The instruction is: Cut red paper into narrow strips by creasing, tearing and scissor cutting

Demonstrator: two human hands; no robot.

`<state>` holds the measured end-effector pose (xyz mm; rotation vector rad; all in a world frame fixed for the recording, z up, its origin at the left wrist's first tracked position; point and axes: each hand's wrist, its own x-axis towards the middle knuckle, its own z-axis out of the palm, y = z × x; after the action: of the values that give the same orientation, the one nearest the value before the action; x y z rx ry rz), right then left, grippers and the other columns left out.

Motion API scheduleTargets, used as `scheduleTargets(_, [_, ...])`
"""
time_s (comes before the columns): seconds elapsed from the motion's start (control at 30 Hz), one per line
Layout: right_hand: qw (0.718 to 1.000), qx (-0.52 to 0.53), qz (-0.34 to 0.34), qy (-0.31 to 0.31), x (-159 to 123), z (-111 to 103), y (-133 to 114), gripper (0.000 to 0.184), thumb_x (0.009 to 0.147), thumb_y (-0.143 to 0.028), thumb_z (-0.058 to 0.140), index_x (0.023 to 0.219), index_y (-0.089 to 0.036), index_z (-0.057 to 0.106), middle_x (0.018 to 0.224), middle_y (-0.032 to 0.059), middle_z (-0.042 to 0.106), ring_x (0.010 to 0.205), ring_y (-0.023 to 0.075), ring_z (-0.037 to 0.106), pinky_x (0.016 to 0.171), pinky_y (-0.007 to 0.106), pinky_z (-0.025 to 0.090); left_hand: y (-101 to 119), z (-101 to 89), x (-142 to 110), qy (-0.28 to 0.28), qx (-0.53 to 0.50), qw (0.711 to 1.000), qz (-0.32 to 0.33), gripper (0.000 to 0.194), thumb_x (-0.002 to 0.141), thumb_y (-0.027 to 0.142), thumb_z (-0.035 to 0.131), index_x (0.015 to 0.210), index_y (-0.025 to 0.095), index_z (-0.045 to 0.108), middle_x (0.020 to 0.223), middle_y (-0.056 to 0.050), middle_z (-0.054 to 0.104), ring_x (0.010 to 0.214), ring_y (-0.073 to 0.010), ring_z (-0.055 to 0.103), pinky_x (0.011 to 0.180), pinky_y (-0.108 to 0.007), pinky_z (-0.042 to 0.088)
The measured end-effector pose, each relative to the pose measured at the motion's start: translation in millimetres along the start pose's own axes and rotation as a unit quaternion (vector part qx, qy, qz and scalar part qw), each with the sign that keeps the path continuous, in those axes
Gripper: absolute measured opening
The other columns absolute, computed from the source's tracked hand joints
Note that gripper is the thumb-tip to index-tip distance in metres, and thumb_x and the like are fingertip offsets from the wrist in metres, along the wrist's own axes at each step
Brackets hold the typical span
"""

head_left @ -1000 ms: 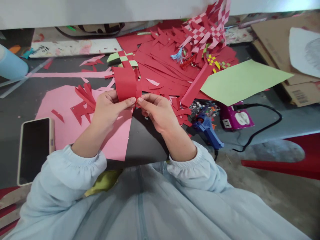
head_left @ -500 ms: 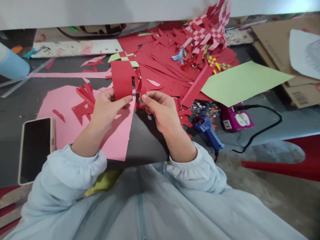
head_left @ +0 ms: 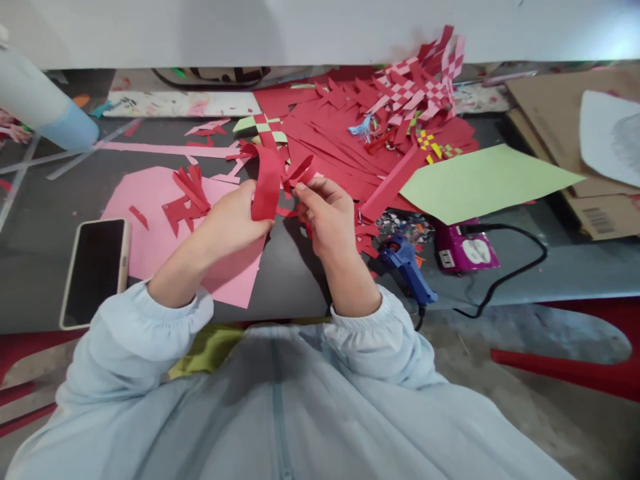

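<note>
Gripping a curved red paper band (head_left: 269,180) near the middle of the frame, the person's left hand (head_left: 237,217) is closed around its lower part, thumb along the bottom edge. The right hand (head_left: 326,212), just beside it, pinches a narrow red strip (head_left: 301,172) between thumb and fingertips, its other fingers curled; whether band and strip are joined cannot be told.

The left hand and forearm cover part of one pink sheet (head_left: 143,250) on the counter (head_left: 287,280), where red cut scraps (head_left: 186,207) lie. Behind the hands spreads a red paper pile (head_left: 335,147), its pieces too overlapped to count. One phone (head_left: 95,273) lies at the left, one bottle (head_left: 70,123) stands upper left. To the right are one light green sheet (head_left: 490,180), one blue glue gun (head_left: 411,268) and one purple box (head_left: 467,252).
</note>
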<state>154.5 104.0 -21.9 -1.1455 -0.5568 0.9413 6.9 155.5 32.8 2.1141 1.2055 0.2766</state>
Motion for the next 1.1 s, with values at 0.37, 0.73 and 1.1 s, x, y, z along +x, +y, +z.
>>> scheduleTargets(0.37, [0.995, -0.054, 0.031, -0.082, -9.2, 2.9, -3.8, 0.022, 0.065, -0.031, 0.074, 0.073, -0.021, 0.055, 0.054, -0.0093, 0.048, 0.046, 0.0046, 0.038, 0.045, 0.021, 0.03, -9.1, -13.5, -56.4, -0.085, 0.101, 0.99, -0.043, 0.06, 0.085, 0.059, 0.058, 0.129, 0.018, 0.062, 0.096, -0.007, 0.075, 0.084, -0.025, 0.069, 0.072, -0.032, 0.045])
scheduleTargets(0.73, [0.938, -0.16, 0.126, -0.281, -19.0, 3.6, -13.5, 0.009, 0.059, -0.023, 0.065, 0.058, -0.018, 0.058, 0.051, -0.0073, 0.051, 0.048, 0.0047, 0.039, 0.049, 0.022, 0.029, -7.8, -6.7, -13.0, -0.019, -0.253, 0.966, -0.038, 0.049, 0.086, 0.051, 0.066, 0.052, 0.018, 0.052, 0.051, 0.003, 0.045, 0.049, -0.0075, 0.043, 0.051, -0.025, 0.031])
scheduleTargets(1.1, [0.837, -0.229, 0.131, -0.479, -20.4, 1.7, -14.3, 0.007, 0.065, -0.02, 0.069, 0.065, -0.016, 0.063, 0.053, -0.0056, 0.055, 0.051, 0.0064, 0.045, 0.051, 0.021, 0.033, -37.3, -4.3, 11.5, 0.089, -0.447, 0.886, -0.086, 0.015, 0.072, 0.029, 0.082, 0.071, 0.016, 0.074, 0.059, 0.002, 0.059, 0.054, -0.0053, 0.049, 0.056, -0.02, 0.041])
